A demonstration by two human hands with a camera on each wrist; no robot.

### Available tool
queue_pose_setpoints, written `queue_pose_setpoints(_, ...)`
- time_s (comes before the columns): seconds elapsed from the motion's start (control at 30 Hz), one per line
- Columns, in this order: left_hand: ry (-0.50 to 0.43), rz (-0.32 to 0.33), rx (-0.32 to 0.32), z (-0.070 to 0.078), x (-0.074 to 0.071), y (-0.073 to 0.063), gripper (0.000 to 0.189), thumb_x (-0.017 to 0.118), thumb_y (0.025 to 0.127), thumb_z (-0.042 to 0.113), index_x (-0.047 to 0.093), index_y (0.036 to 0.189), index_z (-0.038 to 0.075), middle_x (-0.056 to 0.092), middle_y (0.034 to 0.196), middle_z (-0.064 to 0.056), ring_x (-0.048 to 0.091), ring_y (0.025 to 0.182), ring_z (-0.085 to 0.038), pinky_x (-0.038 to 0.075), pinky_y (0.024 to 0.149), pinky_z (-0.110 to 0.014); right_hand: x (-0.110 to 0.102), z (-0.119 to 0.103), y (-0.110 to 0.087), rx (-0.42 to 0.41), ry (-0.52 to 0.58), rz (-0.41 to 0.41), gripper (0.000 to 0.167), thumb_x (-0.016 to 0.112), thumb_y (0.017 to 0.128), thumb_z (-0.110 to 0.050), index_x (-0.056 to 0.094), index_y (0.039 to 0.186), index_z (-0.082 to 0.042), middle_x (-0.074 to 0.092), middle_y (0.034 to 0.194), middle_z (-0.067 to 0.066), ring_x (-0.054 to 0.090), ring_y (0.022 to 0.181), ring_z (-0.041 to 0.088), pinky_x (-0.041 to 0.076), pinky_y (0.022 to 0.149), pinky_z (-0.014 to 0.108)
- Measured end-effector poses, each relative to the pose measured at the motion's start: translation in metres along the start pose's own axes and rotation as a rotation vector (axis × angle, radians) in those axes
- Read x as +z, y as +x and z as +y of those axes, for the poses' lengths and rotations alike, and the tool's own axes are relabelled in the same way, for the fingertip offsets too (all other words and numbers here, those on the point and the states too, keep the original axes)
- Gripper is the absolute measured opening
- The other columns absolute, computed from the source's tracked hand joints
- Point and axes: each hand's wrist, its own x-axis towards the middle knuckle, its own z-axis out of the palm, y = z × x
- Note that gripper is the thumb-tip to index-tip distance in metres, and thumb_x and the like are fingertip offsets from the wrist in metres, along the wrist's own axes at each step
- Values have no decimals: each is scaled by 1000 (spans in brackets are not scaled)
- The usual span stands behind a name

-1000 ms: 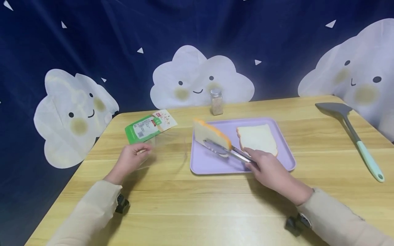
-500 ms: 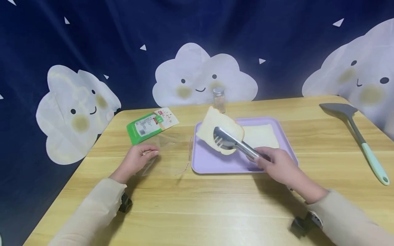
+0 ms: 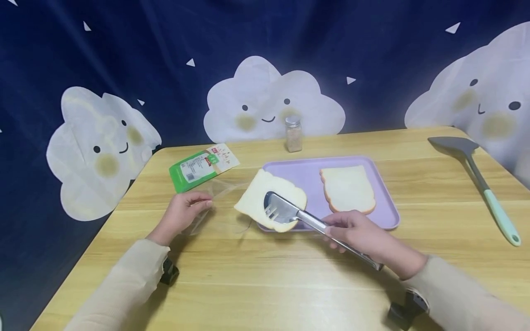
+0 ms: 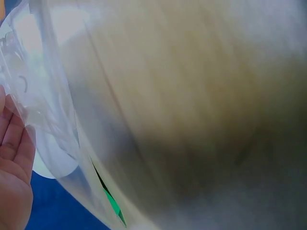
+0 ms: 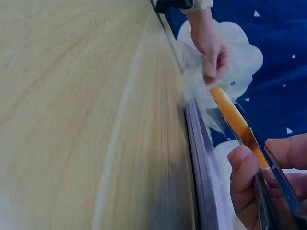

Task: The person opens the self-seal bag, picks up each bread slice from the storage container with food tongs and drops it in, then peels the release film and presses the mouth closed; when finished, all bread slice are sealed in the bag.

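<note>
My right hand (image 3: 358, 232) grips metal tongs (image 3: 314, 222), whose slotted head clamps a slice of bread (image 3: 252, 197). That slice hangs tilted over the left edge of the lilac tray (image 3: 306, 164), one corner pointing at my left hand (image 3: 186, 212). Thumb and fingers of the left hand pinch a clear plastic bag (image 3: 219, 216), its mouth facing the bread. In the left wrist view the transparent film of the bag (image 4: 53, 110) fills the left side. The right wrist view shows the brown crust (image 5: 235, 117) between the tong arms. Another bread slice (image 3: 348, 189) lies on the tray's right half.
A green and white packet (image 3: 203, 168) lies behind the left hand. A small glass jar with a metal lid (image 3: 294, 135) stands behind the tray. On the right lies a grey spatula with a mint handle (image 3: 492, 209). A cloud-printed blue curtain (image 3: 174, 41) hangs behind the table.
The tongs turned the bread from edge-on to face-up, lifted it, then carried it left and lower toward the bag. The slice on the tray is uncovered again. The left hand shifted slightly right with the bag.
</note>
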Motion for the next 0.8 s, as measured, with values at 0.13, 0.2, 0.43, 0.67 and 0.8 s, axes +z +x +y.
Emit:
queue_pose_setpoints(0.13, -10, 20, 24, 1, 0, 1, 13, 67, 83, 5, 70, 95, 0, 69, 96, -14, 63, 88, -21, 53, 73, -24, 7, -1, 3, 23, 13, -25, 33, 53, 88, -5, 51, 113, 17, 61, 78, 13, 56, 62, 12, 50, 53, 25)
queue_pose_setpoints(0.2, -12, 27, 29, 1, 1, 1, 13, 67, 83, 5, 70, 94, 0, 69, 95, -14, 63, 86, -19, 52, 71, -19, 9, -2, 4, 52, 40, -43, 33, 53, 88, -6, 52, 112, 16, 62, 78, 11, 56, 62, 12, 50, 53, 24)
queue_pose_setpoints(0.43, -21, 22, 25, 4, 2, 1, 13, 67, 83, 6, 70, 95, 1, 69, 95, -12, 63, 85, -18, 51, 70, -18, 11, -2, 4, 125, 115, -90, 31, 53, 88, -5, 52, 110, 17, 62, 75, 9, 56, 60, 11, 49, 51, 21)
queue_pose_setpoints(0.67, -26, 16, 10, 5, 2, -2, 15, 67, 83, 6, 70, 96, 1, 69, 95, -12, 62, 86, -19, 51, 70, -18, 9, 0, 11, 149, 121, -118, 33, 53, 87, -5, 50, 112, 17, 63, 75, 7, 57, 60, 10, 48, 51, 20)
queue_pose_setpoints(0.8, -31, 23, 41, 5, 4, -3, 14, 68, 82, 5, 71, 95, 0, 69, 96, -14, 63, 88, -21, 50, 71, -18, 9, -1, 17, 142, 118, -144, 34, 54, 87, -5, 51, 112, 17, 62, 74, 6, 57, 60, 10, 48, 51, 20)
